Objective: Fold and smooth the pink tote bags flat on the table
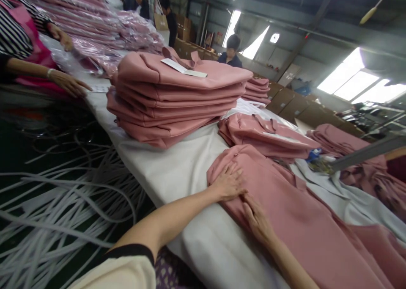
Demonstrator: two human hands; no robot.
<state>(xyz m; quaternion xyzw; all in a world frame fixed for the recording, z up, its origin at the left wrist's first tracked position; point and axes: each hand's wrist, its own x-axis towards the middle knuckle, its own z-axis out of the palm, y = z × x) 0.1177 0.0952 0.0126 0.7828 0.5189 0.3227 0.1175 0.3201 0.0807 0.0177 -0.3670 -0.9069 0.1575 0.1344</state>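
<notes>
Left hand [229, 182] and right hand [258, 221] lie flat on pink garment [294, 208].

Pink garment [294, 213], white table [177, 166], striped sleeve [12, 35].

Pink garment [285, 204]: matte, dusty-rose fabric, spread flat and unfolded on the white-covered table, running from mid-frame toward lower right. Near edge slightly rumpled. Collar end points toward the folded stack. Both palms lie on its near-left portion, pressing down.
</notes>
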